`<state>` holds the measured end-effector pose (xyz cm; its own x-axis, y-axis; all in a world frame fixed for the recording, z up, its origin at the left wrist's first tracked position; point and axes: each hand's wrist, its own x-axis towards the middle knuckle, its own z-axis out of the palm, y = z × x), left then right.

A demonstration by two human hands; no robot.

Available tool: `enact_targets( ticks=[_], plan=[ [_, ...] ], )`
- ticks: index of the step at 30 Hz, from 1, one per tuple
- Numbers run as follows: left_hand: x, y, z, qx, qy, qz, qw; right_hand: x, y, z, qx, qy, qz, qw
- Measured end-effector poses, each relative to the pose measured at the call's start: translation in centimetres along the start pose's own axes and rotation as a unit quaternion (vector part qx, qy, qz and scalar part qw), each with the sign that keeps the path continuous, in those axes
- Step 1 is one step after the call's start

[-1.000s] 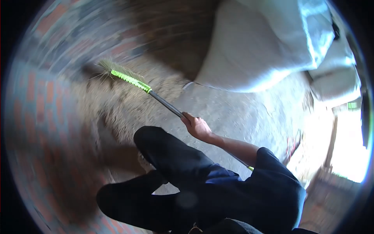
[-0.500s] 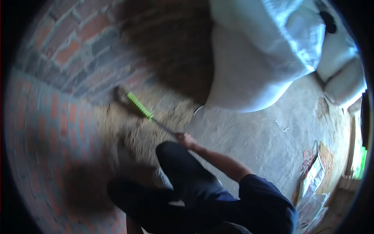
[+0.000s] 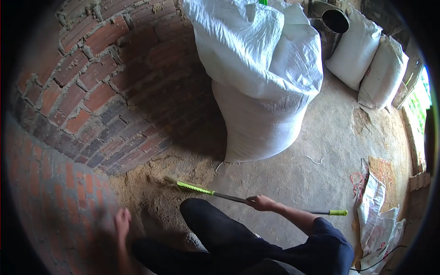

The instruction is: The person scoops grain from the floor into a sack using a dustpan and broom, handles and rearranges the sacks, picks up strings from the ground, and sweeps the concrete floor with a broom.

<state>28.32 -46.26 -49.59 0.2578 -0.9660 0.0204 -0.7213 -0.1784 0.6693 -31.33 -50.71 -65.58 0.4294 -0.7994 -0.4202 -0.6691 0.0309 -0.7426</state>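
Note:
My right hand (image 3: pixel 262 202) is closed around the dark shaft of a broom (image 3: pixel 229 197). The broom has a bright green ribbed neck and a green end cap; its small bristle head lies over sawdust-like debris (image 3: pixel 137 185) at the foot of the brick wall. My forearm covers part of the shaft. Low on the left, my left hand (image 3: pixel 122 222) hangs beside the brick wall (image 3: pixel 68 183), fingers curled in, with nothing visible in them. My bent knees in dark trousers are between both hands.
A big white woven sack (image 3: pixel 261 119) stands on the concrete floor (image 3: pixel 293 178) ahead. Two filled sacks (image 3: pixel 380 73) and a dark metal pipe-like thing (image 3: pixel 335 21) are at the far right. Crumpled sacking (image 3: pixel 373 206) and red string (image 3: pixel 356 181) lie on the right.
The broom has swung from a steep slant to nearly level, and its head sits lower in view. My left hand has come into sight. The camera view has shifted, showing more of the sacks.

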Motion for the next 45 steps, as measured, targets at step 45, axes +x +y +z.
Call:
enact_targets(
  ticks=[45],
  plan=[
    [28.5, 66.6, 3.3, -0.548, 0.192, 0.182, 0.793, -2.2, 3.7, 4.1, 0.115, 0.102, 0.082, 0.985]
  ],
)
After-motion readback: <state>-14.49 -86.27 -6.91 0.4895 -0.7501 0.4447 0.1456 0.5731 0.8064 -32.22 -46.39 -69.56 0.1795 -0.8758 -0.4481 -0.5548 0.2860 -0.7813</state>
